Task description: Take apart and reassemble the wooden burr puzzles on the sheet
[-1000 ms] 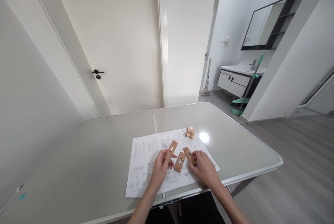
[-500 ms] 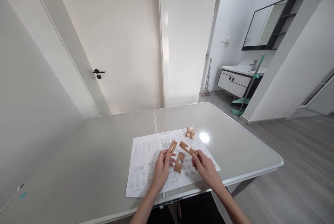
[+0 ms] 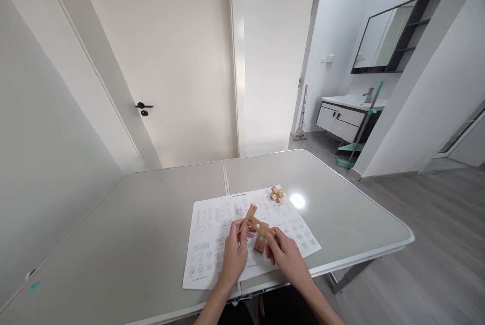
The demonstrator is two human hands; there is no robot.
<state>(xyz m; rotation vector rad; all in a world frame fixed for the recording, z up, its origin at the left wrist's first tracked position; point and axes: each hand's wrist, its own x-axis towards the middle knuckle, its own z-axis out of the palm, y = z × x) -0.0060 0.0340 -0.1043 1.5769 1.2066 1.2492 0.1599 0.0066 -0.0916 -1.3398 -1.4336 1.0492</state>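
Note:
My left hand [image 3: 235, 250] is closed around a flat wooden puzzle piece [image 3: 250, 211] that tilts up to the right. Between the fingers and thumb of my right hand [image 3: 285, 251] is a second notched wooden puzzle piece [image 3: 255, 223], marked with a dark figure. Its left end crosses in front of the left piece; whether the two touch or interlock, I cannot tell. Below them a third wooden piece [image 3: 259, 244] is partly covered by the right-hand piece. All lie over a printed instruction sheet [image 3: 200, 251] with rows of small grey diagrams.
An assembled wooden burr puzzle [image 3: 277, 194] rests at the sheet's upper right corner. The grey table [image 3: 151, 234] has a seam near its middle. A white door [image 3: 182, 62] stands behind it. A broom and dustpan [image 3: 345, 162] lean by a washbasin cabinet [image 3: 341, 119] at right.
My right hand has moved left, bringing its notched piece across to the left-hand piece and over the third piece. My left hand has stayed nearly in place.

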